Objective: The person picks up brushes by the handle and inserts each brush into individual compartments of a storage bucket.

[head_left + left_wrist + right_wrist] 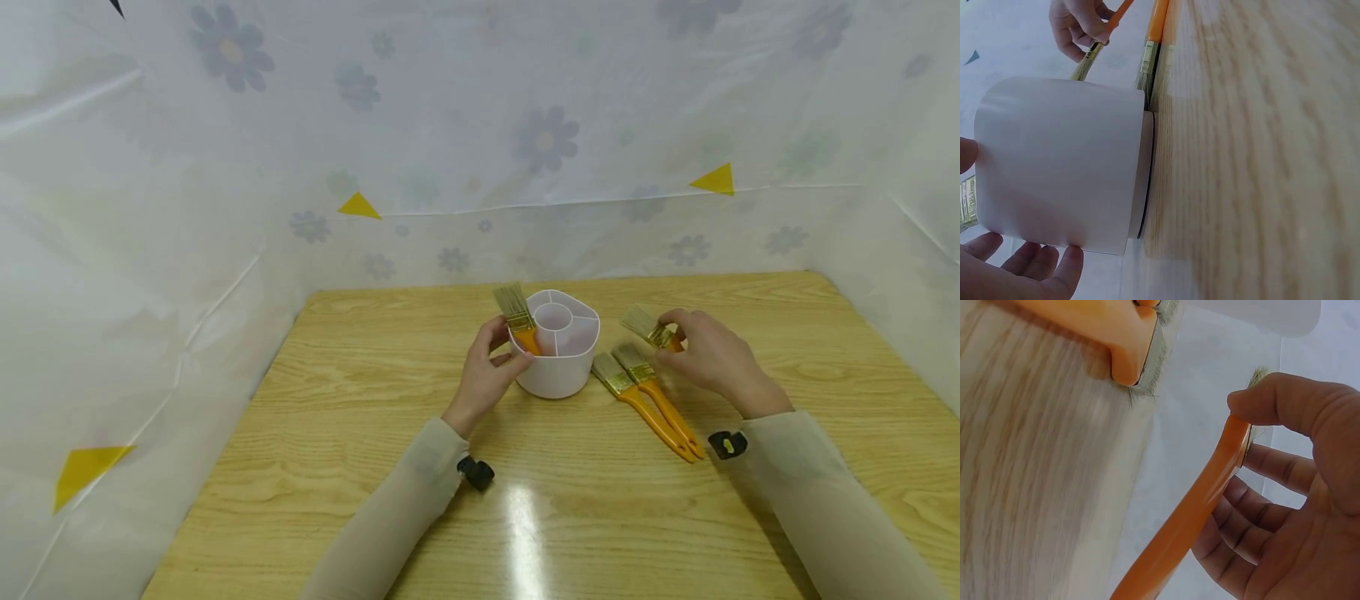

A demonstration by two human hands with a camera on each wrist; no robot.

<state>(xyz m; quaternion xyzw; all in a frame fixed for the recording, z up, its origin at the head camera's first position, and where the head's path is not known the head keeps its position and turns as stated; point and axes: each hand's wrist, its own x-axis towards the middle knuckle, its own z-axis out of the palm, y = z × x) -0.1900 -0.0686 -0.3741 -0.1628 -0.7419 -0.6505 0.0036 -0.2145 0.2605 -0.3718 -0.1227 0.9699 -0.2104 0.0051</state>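
A white round organizer with several compartments stands upright on the table. My left hand holds its left side, thumb near the front rim; in the left wrist view the fingertips press its wall. One paintbrush stands in the left compartment, bristles up, its handle mostly hidden inside. Right of the organizer, my right hand pinches a second paintbrush near its metal band, bristles toward the upper left. Its orange handle runs below the palm in the right wrist view.
Two more paintbrushes with orange handles lie side by side on the wooden table, between the organizer and my right wrist. Flower-printed white sheeting walls the back and sides, with yellow triangles on it.
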